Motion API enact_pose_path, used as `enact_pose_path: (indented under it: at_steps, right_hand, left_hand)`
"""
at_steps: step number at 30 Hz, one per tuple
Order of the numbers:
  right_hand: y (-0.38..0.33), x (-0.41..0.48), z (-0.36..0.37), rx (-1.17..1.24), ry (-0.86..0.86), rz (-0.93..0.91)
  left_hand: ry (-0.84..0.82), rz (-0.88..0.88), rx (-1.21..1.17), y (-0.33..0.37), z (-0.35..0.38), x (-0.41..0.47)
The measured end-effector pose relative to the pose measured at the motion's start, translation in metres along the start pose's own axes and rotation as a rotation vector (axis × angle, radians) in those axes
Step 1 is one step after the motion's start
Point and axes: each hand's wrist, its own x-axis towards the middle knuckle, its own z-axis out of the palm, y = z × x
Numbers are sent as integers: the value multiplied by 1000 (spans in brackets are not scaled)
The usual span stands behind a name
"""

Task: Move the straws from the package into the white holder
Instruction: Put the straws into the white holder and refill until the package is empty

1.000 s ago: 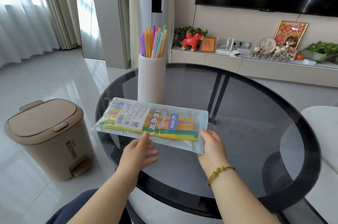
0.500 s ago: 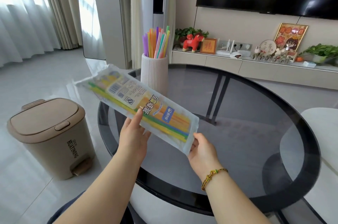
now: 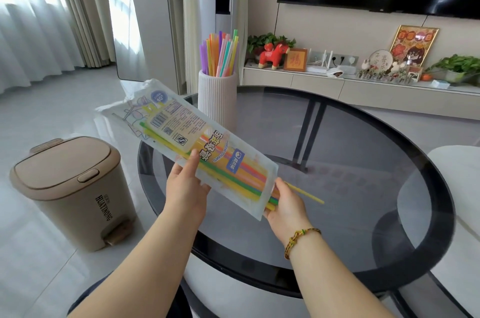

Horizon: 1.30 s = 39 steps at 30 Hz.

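1. Holding the package (image 3: pixel 207 146) above the near-left edge of the round glass table (image 3: pixel 428 188), both hands keep it tilted, its far end up and to the left.
2. The left hand (image 3: pixel 185 188) grips the package at mid-length, thumb pressed on the printed top and fingers hidden underneath.
3. The right hand (image 3: pixel 285 206) pinches the near-right end of the package, thumb on top; a bracelet (image 3: pixel 298 238) sits on that wrist.
4. Coloured straws (image 3: pixel 233 175) lie lengthwise inside the package.
5. One yellow straw (image 3: pixel 304 191) sticks out to the right past the right hand; whether the fingers touch it cannot be told.
6. The white holder (image 3: pixel 217 99) stands upright at the table's far-left edge, just beyond the package, with straws standing in it.
7. A tan bin (image 3: pixel 70 188) stands on the floor left of the table.
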Motion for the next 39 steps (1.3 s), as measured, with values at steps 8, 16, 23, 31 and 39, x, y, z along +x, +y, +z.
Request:
enact_pose_path:
  at_steps: [8,16,23,31,39]
  right_hand:
    - [1,9,-5,-496,171,-229]
    - [-7,18,-16,-717,315,-380]
    - [-12,20,-22,-751,325,-367]
    - [-16,14,-28,-926,318,-400]
    - [-35,18,-55,-961,385,-383]
  left_hand:
    - [149,-209,-25,-12,-16,4]
    - [-82,-415,407,-2,-37,-12]
    - [-31,389,1401,-2,-40,-31]
    - [-391,584,1892,-41,-37,-1]
    - [-426,533,1900,-45,-40,7]
